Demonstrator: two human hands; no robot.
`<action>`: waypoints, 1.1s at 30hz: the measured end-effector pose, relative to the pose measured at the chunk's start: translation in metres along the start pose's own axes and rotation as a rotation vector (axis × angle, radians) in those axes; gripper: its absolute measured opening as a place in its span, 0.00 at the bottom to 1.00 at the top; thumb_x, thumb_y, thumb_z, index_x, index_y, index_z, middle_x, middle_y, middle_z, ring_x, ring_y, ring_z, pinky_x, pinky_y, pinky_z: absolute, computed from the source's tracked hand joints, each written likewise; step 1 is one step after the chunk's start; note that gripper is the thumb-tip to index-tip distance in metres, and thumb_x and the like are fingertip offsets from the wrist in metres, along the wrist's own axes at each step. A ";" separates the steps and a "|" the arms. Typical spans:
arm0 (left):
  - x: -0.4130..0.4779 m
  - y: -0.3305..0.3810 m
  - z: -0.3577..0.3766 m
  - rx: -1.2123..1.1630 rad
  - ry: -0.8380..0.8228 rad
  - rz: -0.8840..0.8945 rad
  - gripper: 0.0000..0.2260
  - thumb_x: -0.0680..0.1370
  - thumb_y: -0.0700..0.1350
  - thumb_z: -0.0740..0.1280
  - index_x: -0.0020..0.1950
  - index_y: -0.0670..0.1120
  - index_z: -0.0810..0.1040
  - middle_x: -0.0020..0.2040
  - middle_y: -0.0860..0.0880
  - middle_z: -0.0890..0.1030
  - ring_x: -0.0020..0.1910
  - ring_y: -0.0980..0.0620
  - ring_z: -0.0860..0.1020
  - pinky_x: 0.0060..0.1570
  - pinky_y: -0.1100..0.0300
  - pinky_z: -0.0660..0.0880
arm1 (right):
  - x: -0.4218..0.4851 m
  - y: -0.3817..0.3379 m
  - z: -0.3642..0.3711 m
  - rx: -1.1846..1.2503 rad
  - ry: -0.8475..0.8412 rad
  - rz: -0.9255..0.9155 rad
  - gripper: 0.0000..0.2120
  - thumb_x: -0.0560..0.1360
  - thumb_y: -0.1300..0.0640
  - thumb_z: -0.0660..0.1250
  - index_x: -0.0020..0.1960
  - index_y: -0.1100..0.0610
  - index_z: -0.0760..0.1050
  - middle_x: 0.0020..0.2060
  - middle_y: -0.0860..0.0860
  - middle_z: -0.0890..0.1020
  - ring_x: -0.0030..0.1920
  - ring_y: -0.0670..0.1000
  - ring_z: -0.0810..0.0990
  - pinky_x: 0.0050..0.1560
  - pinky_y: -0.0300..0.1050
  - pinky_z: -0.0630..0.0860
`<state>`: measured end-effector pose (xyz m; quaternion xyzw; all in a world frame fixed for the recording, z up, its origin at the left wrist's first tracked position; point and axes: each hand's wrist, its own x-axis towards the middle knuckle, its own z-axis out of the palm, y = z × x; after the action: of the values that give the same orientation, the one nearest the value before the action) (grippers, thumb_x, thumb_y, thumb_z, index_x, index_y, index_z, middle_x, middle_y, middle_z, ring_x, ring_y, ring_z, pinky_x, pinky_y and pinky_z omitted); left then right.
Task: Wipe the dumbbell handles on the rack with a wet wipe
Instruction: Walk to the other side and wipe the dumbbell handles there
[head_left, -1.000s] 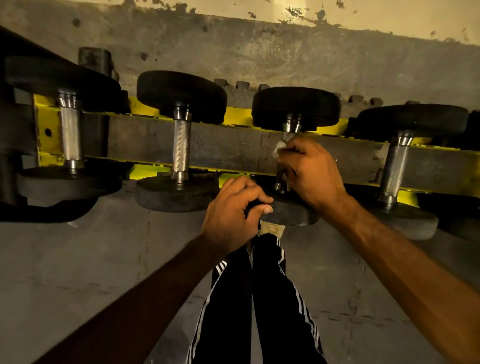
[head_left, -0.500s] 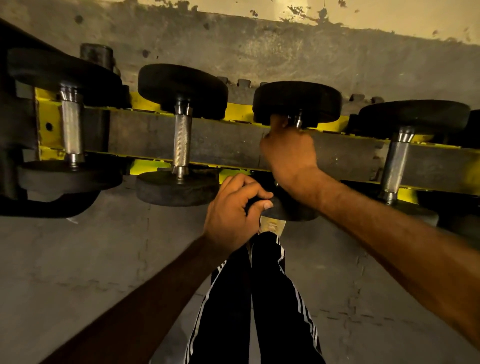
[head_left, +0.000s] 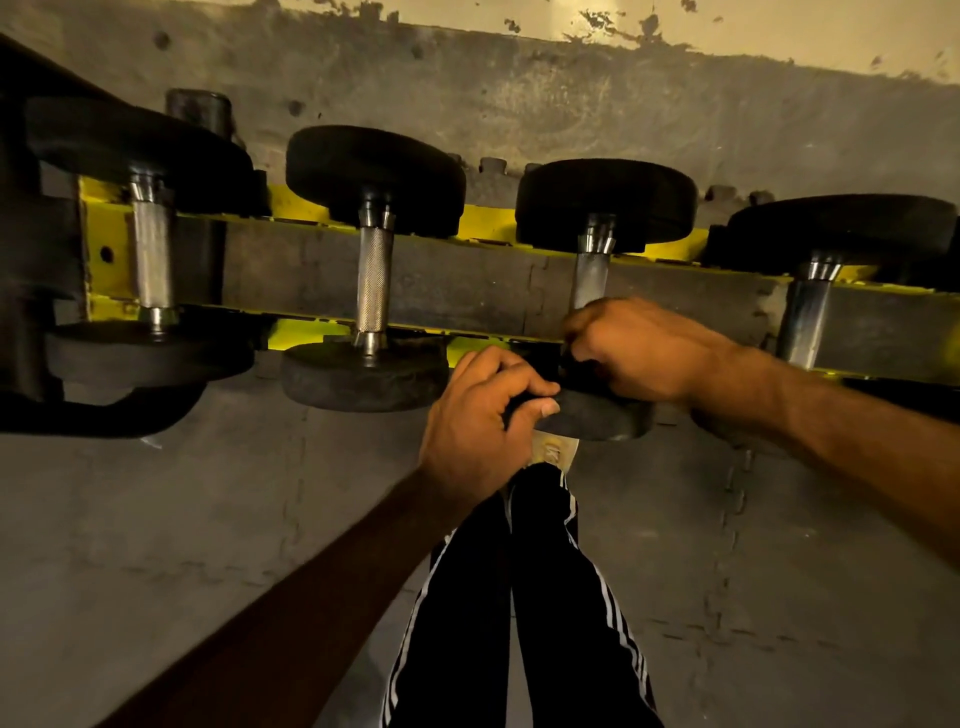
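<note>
Several black dumbbells lie across a yellow and grey rack (head_left: 457, 280). The third dumbbell (head_left: 605, 202) from the left has a steel handle (head_left: 589, 278), bare at its far half. My right hand (head_left: 639, 348) curls round the near end of that handle; the wet wipe is hidden inside the fist. My left hand (head_left: 478, 421) grips the edge of the same dumbbell's near black weight (head_left: 597, 410), thumb on its rim.
Neighbouring dumbbells with knurled handles (head_left: 374, 283) (head_left: 150, 260) lie to the left, another (head_left: 808, 317) to the right. A stained wall (head_left: 571, 104) rises behind the rack. My legs in black striped trousers (head_left: 519, 597) stand on the grey floor mats (head_left: 208, 519).
My right hand slid from the far end of the handle down to its near end, baring the upper steel. My left hand stayed on the near weight.
</note>
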<state>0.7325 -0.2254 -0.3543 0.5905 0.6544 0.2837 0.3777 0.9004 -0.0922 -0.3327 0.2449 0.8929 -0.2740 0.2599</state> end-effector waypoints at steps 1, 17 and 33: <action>0.001 0.000 0.000 -0.002 -0.001 0.008 0.04 0.72 0.42 0.74 0.47 0.47 0.84 0.47 0.52 0.78 0.51 0.49 0.76 0.50 0.52 0.74 | -0.001 0.001 -0.001 0.027 0.009 0.009 0.07 0.75 0.57 0.67 0.52 0.57 0.81 0.53 0.54 0.78 0.55 0.56 0.78 0.49 0.48 0.74; -0.004 -0.002 -0.001 0.025 0.018 -0.012 0.04 0.72 0.43 0.74 0.46 0.47 0.84 0.47 0.51 0.78 0.51 0.48 0.76 0.50 0.52 0.74 | 0.014 -0.023 -0.011 0.076 0.047 0.118 0.04 0.77 0.58 0.66 0.51 0.57 0.78 0.50 0.54 0.78 0.52 0.55 0.78 0.44 0.41 0.64; -0.003 -0.004 -0.003 0.001 -0.002 0.006 0.04 0.73 0.43 0.74 0.47 0.48 0.84 0.47 0.53 0.78 0.51 0.49 0.76 0.50 0.51 0.75 | 0.030 0.028 0.068 1.532 0.098 0.580 0.13 0.77 0.71 0.63 0.51 0.57 0.82 0.48 0.55 0.86 0.54 0.55 0.84 0.55 0.47 0.80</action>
<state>0.7281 -0.2290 -0.3558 0.5929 0.6523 0.2841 0.3771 0.9167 -0.1042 -0.4093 0.5873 0.3696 -0.7188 0.0418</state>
